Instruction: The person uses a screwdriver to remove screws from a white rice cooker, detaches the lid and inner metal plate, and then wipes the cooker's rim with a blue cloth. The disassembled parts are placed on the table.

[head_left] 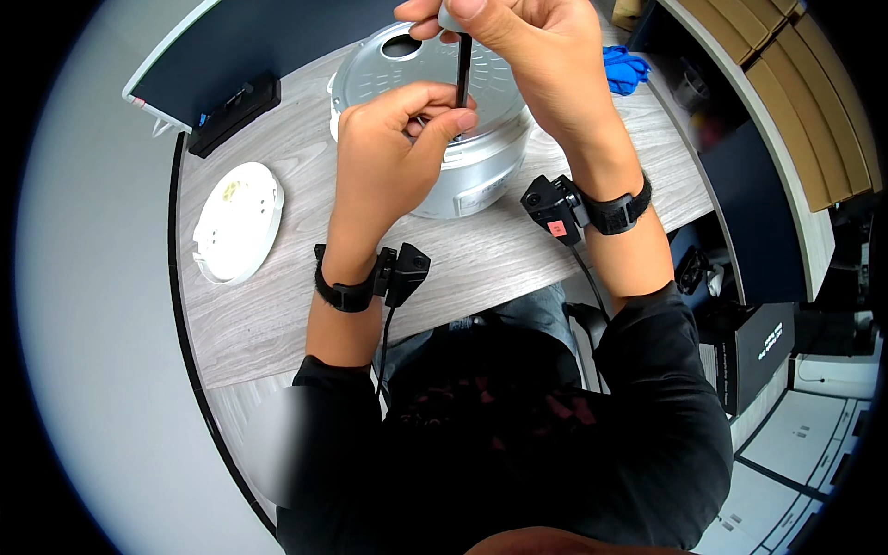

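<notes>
A round silver appliance (481, 171), turned with its perforated metal underside up, stands on the grey wood-grain table (277, 305). My right hand (518, 46) grips the top of a thin black screwdriver (462, 69) held upright over that underside. My left hand (393, 139) pinches the lower end of the shaft with thumb and fingertips where it meets the metal. The tool's tip is hidden behind my left fingers. Both wrists wear black straps with small black devices.
A round white plastic cover (238, 222) lies at the table's left. A black rectangular box (236, 113) sits at the far left edge by a dark panel. A blue cloth (624, 69) lies at the far right. Dark cartons (754, 356) stand on the floor to the right.
</notes>
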The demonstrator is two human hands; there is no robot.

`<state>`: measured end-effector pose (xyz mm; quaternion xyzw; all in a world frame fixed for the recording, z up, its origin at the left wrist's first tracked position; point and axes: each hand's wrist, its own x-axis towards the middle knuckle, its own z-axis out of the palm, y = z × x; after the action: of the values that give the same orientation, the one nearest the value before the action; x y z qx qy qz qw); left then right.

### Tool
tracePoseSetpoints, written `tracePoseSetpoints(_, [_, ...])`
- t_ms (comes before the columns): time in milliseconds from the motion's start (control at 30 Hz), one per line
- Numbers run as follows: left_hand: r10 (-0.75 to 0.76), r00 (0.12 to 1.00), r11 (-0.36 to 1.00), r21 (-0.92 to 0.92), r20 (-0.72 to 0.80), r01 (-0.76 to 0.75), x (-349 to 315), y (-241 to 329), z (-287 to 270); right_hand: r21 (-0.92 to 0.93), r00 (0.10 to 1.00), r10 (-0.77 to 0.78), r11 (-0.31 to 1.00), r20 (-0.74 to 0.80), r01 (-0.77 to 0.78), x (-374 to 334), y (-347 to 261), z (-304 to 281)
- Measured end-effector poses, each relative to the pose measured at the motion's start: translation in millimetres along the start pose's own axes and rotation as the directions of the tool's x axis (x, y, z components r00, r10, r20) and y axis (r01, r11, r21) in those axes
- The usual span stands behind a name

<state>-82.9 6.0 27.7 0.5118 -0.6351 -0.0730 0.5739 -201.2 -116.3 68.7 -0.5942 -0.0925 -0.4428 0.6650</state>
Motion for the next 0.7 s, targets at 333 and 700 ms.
tracePoseSetpoints(333, [-0.032,0.998,0.999,-0.018,0.058,0.033,0,2,-4,-0.132,1.000,-0.009,0.991,-0.007,0.008,1,-17,2])
tracePoseSetpoints(700, [-0.017,1.000,0.992,0.123,0.026,0.014,0,2,-2,-0.268,1.000,0.000,0.964,0.010,0.003,3,-7,1])
